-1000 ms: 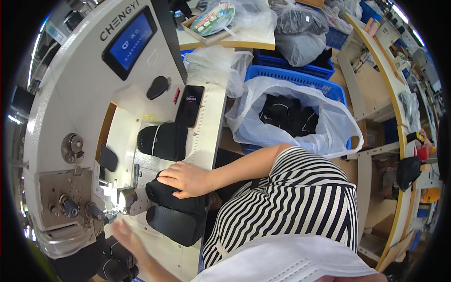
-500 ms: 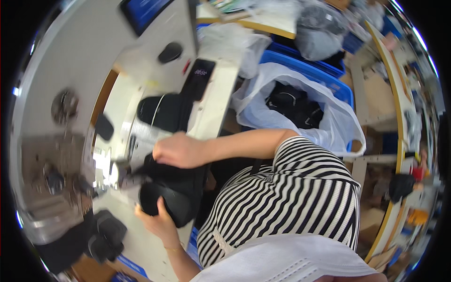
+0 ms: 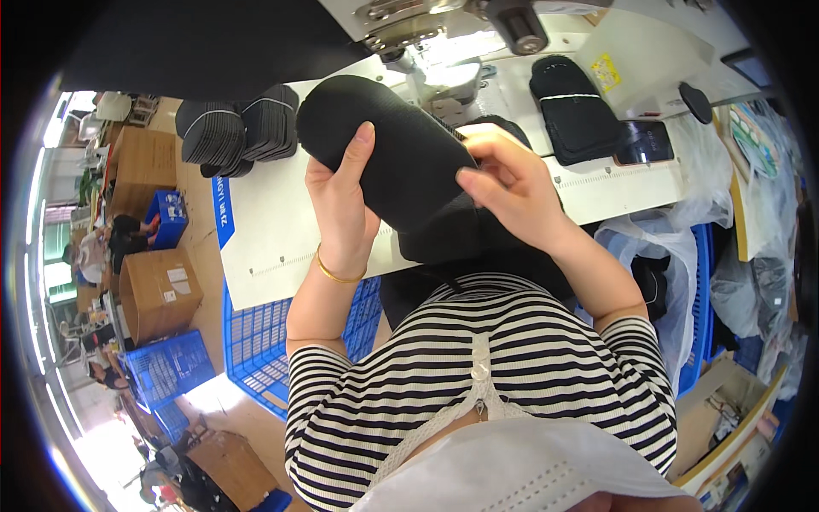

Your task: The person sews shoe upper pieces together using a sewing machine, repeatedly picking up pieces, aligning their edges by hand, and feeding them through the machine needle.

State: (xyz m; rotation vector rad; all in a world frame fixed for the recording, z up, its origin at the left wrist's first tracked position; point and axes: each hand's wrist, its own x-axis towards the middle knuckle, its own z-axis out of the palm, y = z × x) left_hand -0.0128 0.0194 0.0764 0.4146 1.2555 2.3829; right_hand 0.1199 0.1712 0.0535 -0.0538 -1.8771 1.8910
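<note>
A black fabric piece with rounded ends [image 3: 384, 154] is held up tilted above the white table, in front of a sewing machine [image 3: 452, 72]. My left hand [image 3: 345, 192] grips its left side, thumb on top and fingers underneath. My right hand [image 3: 516, 183] is closed at the piece's right edge, thumb and fingers bent together; its fingertips are partly hidden. Below the piece, more black fabric [image 3: 439, 230] lies at the table's front edge, partly covered by my hands.
Tied stacks of black pieces [image 3: 211, 136] stand on the table's left. On the right lie a tied black bundle [image 3: 576, 111] and a phone [image 3: 644, 142]. A blue basket [image 3: 256, 341] sits below left; a bag-lined blue bin [image 3: 701, 299] is at right.
My view has swung round, so the table now lies across the front. The black piece is now raised in my left hand, and my right hand has come to its right edge.
</note>
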